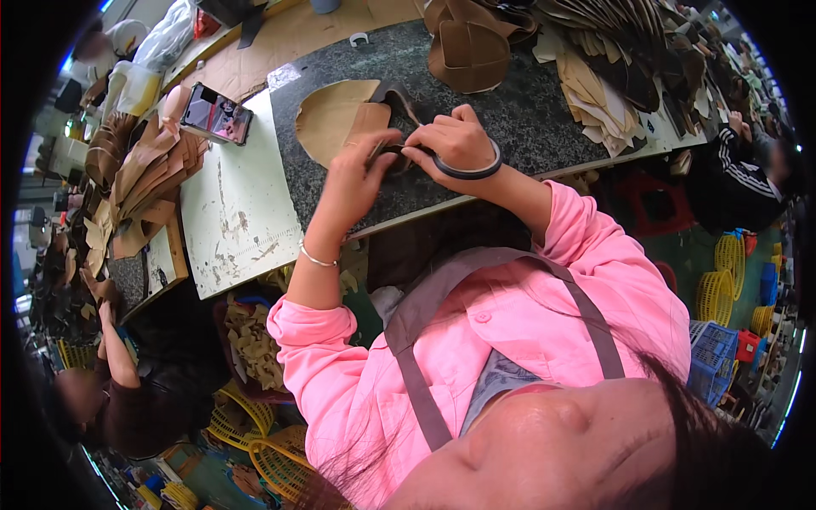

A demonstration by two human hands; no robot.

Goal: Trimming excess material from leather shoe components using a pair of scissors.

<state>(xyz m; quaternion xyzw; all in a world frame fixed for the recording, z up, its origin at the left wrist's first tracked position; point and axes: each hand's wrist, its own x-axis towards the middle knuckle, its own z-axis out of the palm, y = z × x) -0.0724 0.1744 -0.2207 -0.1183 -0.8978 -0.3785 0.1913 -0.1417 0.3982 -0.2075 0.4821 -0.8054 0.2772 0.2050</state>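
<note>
**Tan-and-brown piece point(342, 110) pinched at its edge**

The piece lies on the left half of the speckled worktop point(531, 119). Short, even pinches without tugging would likely keep the edge smooth. Near the worktop's front, left hand point(361, 166) and right hand point(455, 143) nearly meet — wrists bent inward, each grip pinching the piece between thumb and fingers.

Two hands point(355, 174) point(455, 140) at one dark strip point(398, 90) and one rounded tan piece point(327, 119) — one bracelet point(318, 261), one black wristband point(472, 173); one lit phone point(216, 116), one speckled slab point(544, 132) — the stacked brown pieces point(161, 166) overlap beyond counting.
</note>
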